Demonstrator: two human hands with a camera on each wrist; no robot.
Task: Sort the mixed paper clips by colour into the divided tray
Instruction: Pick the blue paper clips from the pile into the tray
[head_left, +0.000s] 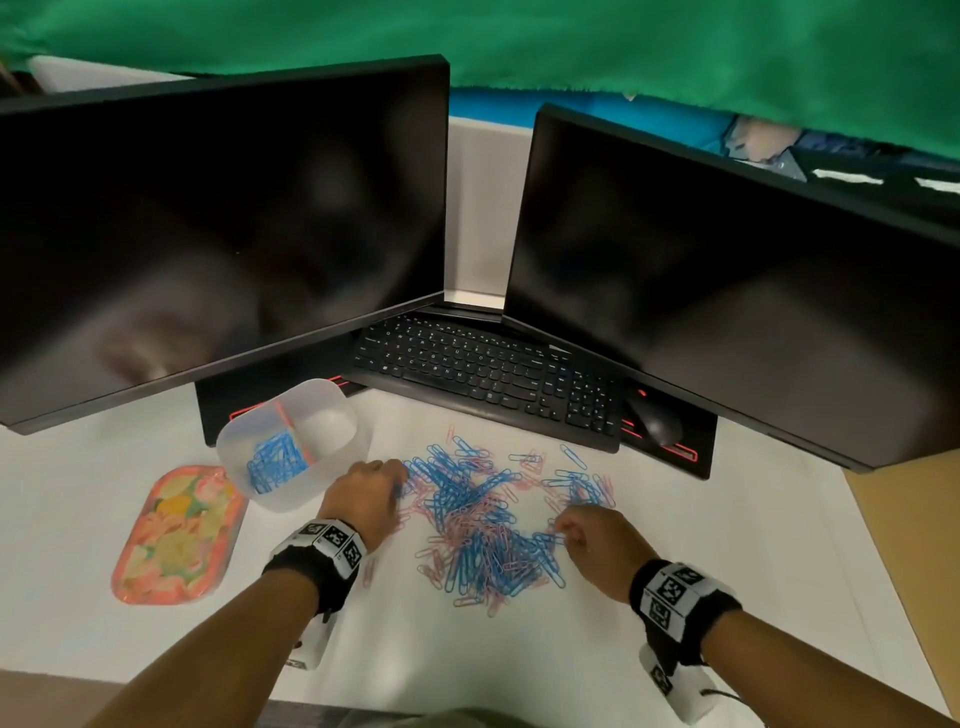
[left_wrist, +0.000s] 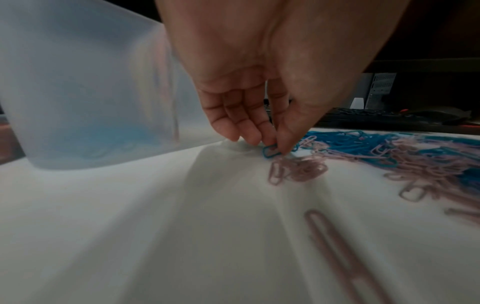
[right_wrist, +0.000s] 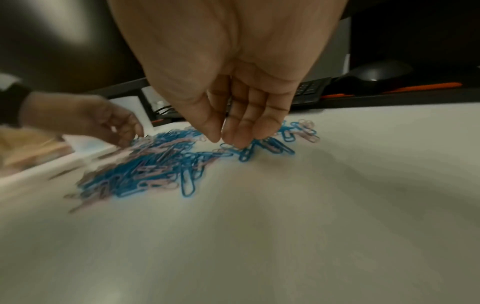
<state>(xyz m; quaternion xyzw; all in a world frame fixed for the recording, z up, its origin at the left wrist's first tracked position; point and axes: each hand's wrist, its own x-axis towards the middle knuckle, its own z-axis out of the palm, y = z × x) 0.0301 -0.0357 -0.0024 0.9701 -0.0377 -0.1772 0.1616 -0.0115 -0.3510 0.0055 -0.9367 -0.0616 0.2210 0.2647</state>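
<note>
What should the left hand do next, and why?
Probably lift the blue clip that the left hand is pinching at the pile's edge and drop it into the tray's left compartment, which already holds blue clips.

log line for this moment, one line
left hand: pinching blue clip | right hand: fingertips at pile | tray: blue only

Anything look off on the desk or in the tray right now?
Nothing damaged. The translucent white divided tray stands askew to the desk edge, with blue paper clips in one compartment and the other seemingly empty. One stray pink paper clip lies apart from the mixed blue and pink pile, beside the left wrist.
</note>
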